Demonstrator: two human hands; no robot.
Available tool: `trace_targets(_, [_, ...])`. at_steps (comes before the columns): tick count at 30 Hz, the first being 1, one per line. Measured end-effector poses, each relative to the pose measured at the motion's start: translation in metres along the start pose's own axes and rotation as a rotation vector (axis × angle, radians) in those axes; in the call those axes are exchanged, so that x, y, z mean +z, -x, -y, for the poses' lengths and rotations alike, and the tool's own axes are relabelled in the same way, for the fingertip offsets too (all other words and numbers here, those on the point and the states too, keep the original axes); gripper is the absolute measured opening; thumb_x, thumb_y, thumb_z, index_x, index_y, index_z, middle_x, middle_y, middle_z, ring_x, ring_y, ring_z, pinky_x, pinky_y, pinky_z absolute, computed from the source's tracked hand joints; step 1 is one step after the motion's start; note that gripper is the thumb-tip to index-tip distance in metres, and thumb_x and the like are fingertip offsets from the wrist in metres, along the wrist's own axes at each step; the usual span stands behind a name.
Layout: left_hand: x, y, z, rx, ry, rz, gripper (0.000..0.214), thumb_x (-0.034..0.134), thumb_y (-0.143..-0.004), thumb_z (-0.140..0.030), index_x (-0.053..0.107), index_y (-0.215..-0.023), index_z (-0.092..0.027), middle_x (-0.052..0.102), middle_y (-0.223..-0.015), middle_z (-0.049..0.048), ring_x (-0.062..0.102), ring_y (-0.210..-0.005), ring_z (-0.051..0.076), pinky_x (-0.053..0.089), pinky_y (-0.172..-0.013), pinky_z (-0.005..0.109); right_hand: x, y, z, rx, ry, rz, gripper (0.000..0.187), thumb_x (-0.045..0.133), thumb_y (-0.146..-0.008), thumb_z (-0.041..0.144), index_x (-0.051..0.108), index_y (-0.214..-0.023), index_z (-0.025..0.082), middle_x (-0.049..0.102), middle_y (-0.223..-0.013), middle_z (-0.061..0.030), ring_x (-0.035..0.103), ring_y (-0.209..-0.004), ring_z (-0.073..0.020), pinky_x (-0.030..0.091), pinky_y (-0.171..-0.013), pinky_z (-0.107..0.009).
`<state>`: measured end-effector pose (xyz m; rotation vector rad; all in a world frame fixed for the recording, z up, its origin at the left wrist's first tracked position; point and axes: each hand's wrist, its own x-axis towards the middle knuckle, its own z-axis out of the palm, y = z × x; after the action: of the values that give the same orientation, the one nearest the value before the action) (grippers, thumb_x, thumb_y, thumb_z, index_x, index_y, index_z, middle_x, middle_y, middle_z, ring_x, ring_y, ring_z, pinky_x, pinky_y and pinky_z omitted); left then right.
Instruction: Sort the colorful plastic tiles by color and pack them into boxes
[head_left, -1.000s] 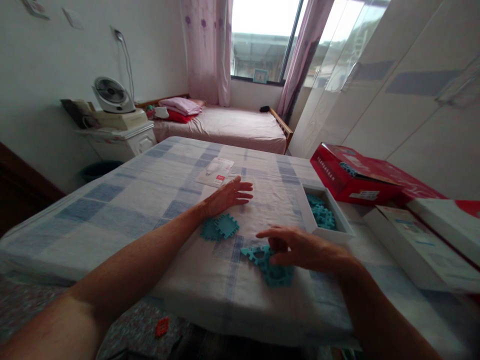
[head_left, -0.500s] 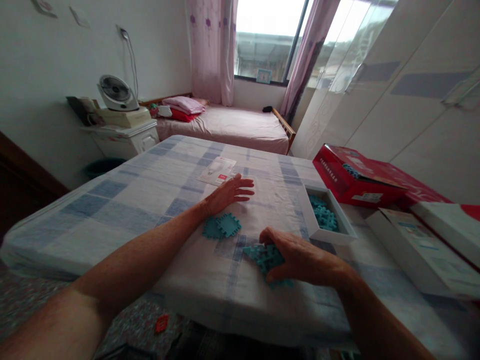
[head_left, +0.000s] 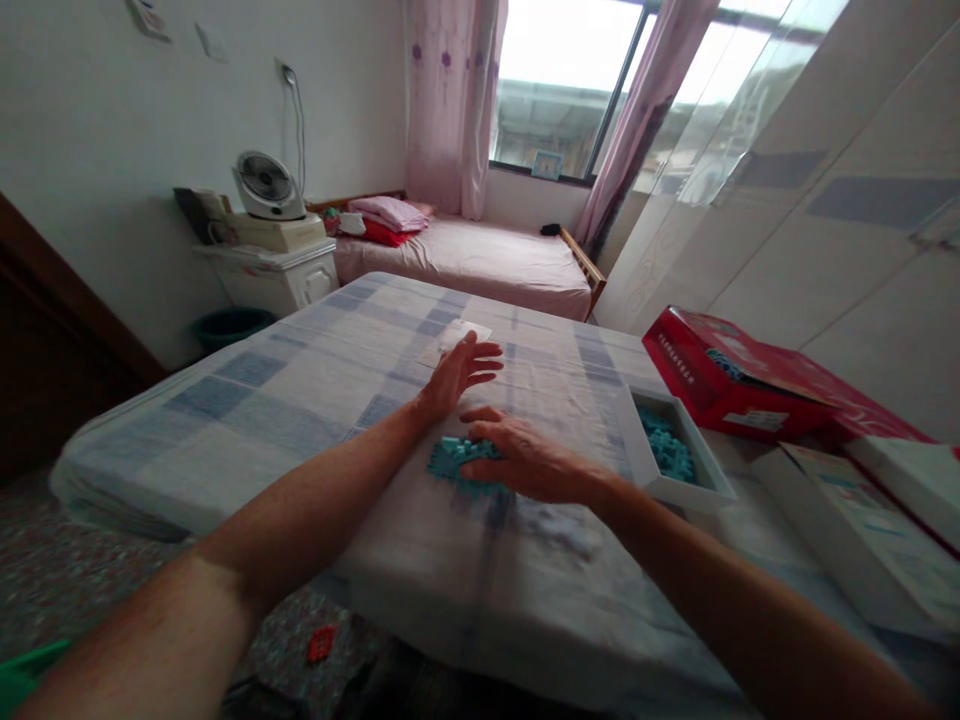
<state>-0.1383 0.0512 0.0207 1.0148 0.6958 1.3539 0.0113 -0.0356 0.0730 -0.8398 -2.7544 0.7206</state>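
Observation:
Fingers apart and holding nothing, my left hand [head_left: 463, 375] hovers over the checked bedsheet, beside a white printed card [head_left: 472, 328] that it partly covers. My right hand [head_left: 521, 455] is closed over teal toothed plastic building tiles [head_left: 450, 460], low over the sheet just in front of my left hand. Its fingers and motion blur hide part of the tiles, so which ones are gripped and which lie beneath is hard to tell. To the right, a white open box [head_left: 697, 488] holds several more teal tiles [head_left: 666, 448].
A red box [head_left: 720, 385] stands behind the white box. An open white carton [head_left: 847, 530] lies at the right. On the floor is an orange tile [head_left: 321, 644]. A second bed [head_left: 480, 260], a fan [head_left: 266, 185] and a cabinet [head_left: 300, 270] are farther back.
My right hand has moved left with its teal tiles, onto the spot where the other teal tiles lay. My left hand stays open near the card. The view has shifted slightly.

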Motion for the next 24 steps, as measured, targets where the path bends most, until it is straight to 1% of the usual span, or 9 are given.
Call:
trace_targets(2, [-0.002,-0.001,0.000,0.001,0.000,-0.004,0.053,0.052,-0.075,-0.062,0.067,-0.091,-0.014,0.066,-0.108,0.0116,0.063,-0.090,0.022,0.047,-0.078,0.032,0.008,-0.012,0.000,-0.024,0.072,0.006,0.017,0.060,-0.082,0.031,0.059,-0.091,0.017,0.055,-0.107,-0.0076,0.047,-0.104,-0.0212,0.035,-0.089,-0.038])
trace_targets(5, [-0.004,-0.003,0.002,0.000,-0.003,0.004,0.053,0.052,-0.075,-0.062,0.067,-0.091,-0.014,0.066,-0.107,0.0118,0.063,-0.090,0.022,0.047,-0.078,0.032,0.016,-0.018,-0.004,-0.005,0.121,0.000,0.016,0.060,-0.081,0.027,0.058,-0.092,0.017,0.056,-0.098,-0.0066,0.049,-0.094,-0.0195,0.038,-0.083,-0.036])
trace_targets(8, [-0.005,-0.003,0.003,-0.010,-0.016,0.014,0.054,0.052,-0.074,-0.063,0.067,-0.091,-0.014,0.066,-0.107,0.0121,0.063,-0.091,0.023,0.047,-0.079,0.033,0.019,-0.016,-0.009,-0.019,0.088,-0.023,0.023,0.061,-0.080,0.029,0.056,-0.100,0.018,0.053,-0.099,-0.0061,0.048,-0.090,-0.0173,0.040,-0.079,-0.033])
trace_targets(11, [-0.004,-0.002,0.002,-0.011,-0.027,0.012,0.054,0.051,-0.075,-0.064,0.067,-0.091,-0.014,0.066,-0.108,0.0121,0.063,-0.092,0.023,0.047,-0.080,0.034,0.022,-0.011,-0.010,-0.072,0.048,-0.095,0.030,0.063,-0.078,0.028,0.052,-0.105,0.021,0.049,-0.104,-0.0052,0.047,-0.091,-0.0163,0.041,-0.079,-0.031])
trace_targets(14, [-0.002,-0.001,0.002,-0.006,-0.029,0.003,0.053,0.050,-0.076,-0.063,0.067,-0.091,-0.015,0.065,-0.108,0.0117,0.063,-0.091,0.022,0.047,-0.080,0.034,0.028,-0.006,-0.006,-0.072,0.058,-0.142,0.027,0.061,-0.079,0.029,0.051,-0.103,0.022,0.047,-0.106,-0.0050,0.048,-0.087,-0.0150,0.041,-0.077,-0.030])
trace_targets(17, [-0.002,-0.001,0.002,-0.026,-0.049,0.003,0.054,0.050,-0.076,-0.064,0.067,-0.091,-0.015,0.065,-0.108,0.0113,0.063,-0.091,0.022,0.047,-0.080,0.033,0.029,0.000,-0.003,-0.032,0.059,-0.191,0.024,0.059,-0.080,0.033,0.052,-0.100,0.021,0.050,-0.103,-0.0043,0.049,-0.080,-0.0130,0.041,-0.072,-0.028])
trace_targets(19, [-0.003,-0.001,0.002,-0.045,-0.065,0.013,0.055,0.049,-0.076,-0.064,0.067,-0.093,-0.015,0.066,-0.108,0.0111,0.063,-0.092,0.022,0.047,-0.080,0.032,0.020,0.008,-0.007,0.044,0.040,-0.300,0.023,0.060,-0.079,0.033,0.053,-0.096,0.020,0.052,-0.098,-0.0029,0.050,-0.077,-0.0126,0.041,-0.071,-0.027])
trace_targets(20, [-0.003,-0.001,0.002,-0.053,-0.071,0.021,0.055,0.049,-0.076,-0.064,0.067,-0.094,-0.015,0.066,-0.108,0.0110,0.062,-0.093,0.022,0.047,-0.080,0.032,0.011,0.014,-0.012,0.103,0.038,-0.387,0.022,0.061,-0.078,0.033,0.054,-0.094,0.019,0.053,-0.096,-0.0024,0.051,-0.078,-0.0129,0.041,-0.072,-0.027])
trace_targets(24, [-0.004,0.000,0.002,-0.075,-0.082,0.040,0.055,0.047,-0.078,-0.063,0.067,-0.095,-0.015,0.065,-0.109,0.0105,0.062,-0.094,0.022,0.047,-0.081,0.032,-0.043,0.057,-0.044,0.470,0.094,-0.824,0.030,0.062,-0.075,0.039,0.056,-0.095,0.017,0.059,-0.088,-0.0035,0.054,-0.078,-0.0161,0.041,-0.074,-0.029])
